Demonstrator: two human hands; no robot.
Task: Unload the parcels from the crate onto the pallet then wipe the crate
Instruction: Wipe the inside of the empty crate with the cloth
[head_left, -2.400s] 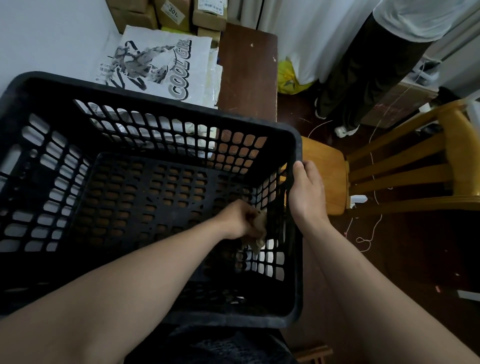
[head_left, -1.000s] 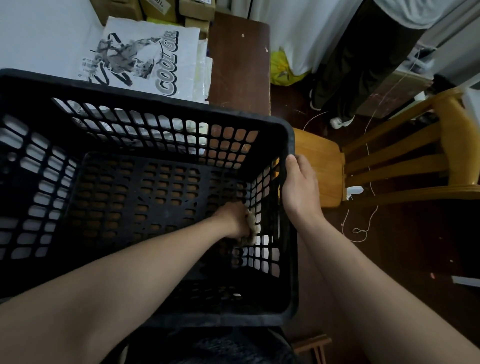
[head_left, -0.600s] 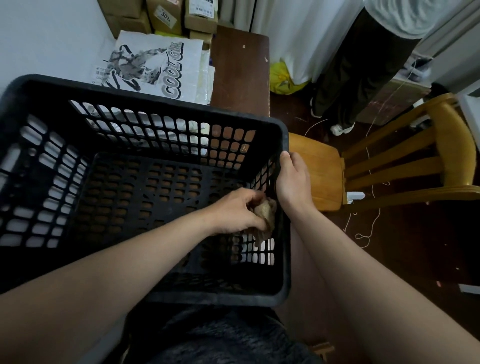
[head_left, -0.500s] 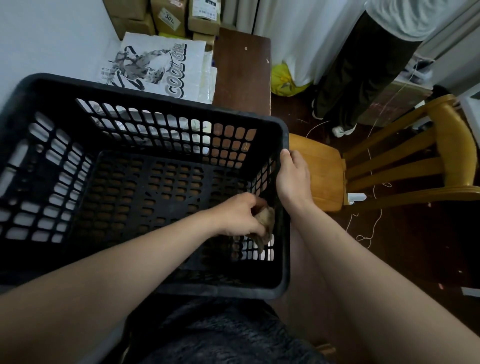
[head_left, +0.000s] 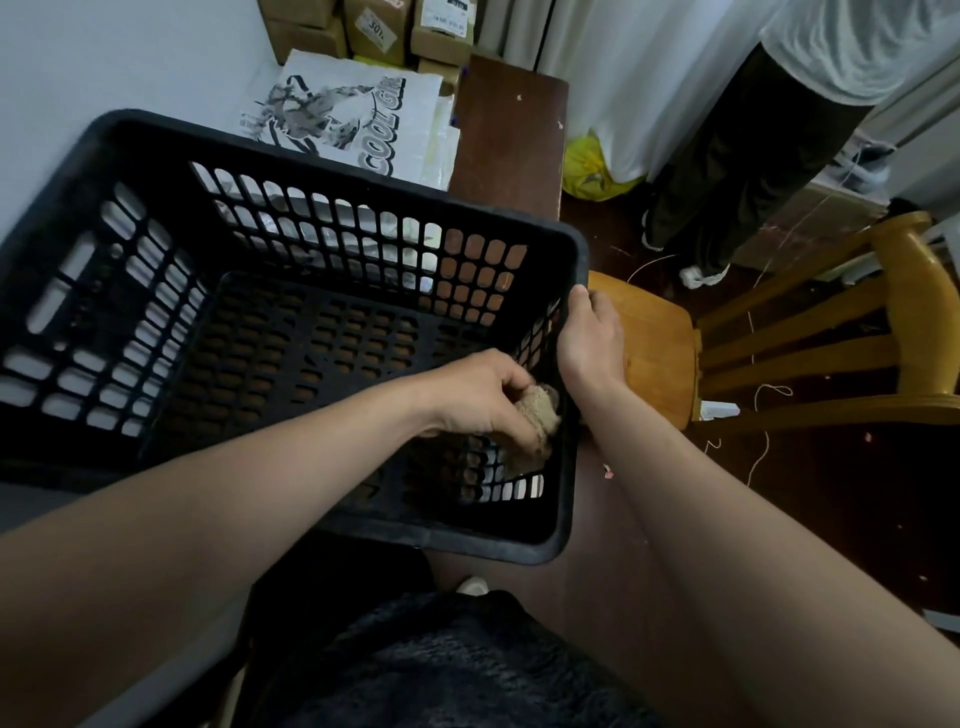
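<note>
A black slotted plastic crate (head_left: 332, 182) fills the left and middle of the view, with nothing but my arm inside it. My left hand (head_left: 478, 395) reaches into it and grips a crumpled beige cloth (head_left: 535, 426) against the inner face of the right wall. My right hand (head_left: 589, 338) holds the crate's right rim from outside, fingers curled over the edge. A white printed parcel bag (head_left: 358, 119) and brown cardboard parcels (head_left: 379, 26) lie beyond the crate's far side.
A wooden chair (head_left: 779, 338) stands right of the crate, its seat touching my right hand's side. A dark wooden table (head_left: 509, 135) sits behind. Another person's legs (head_left: 727, 171) stand at the upper right, near a yellow bag (head_left: 592, 166). Loose string lies on the floor.
My left hand has lifted the cloth from low on the crate's right wall up toward the rim. My right hand stays on the right rim, and the crate has shifted slightly in view.
</note>
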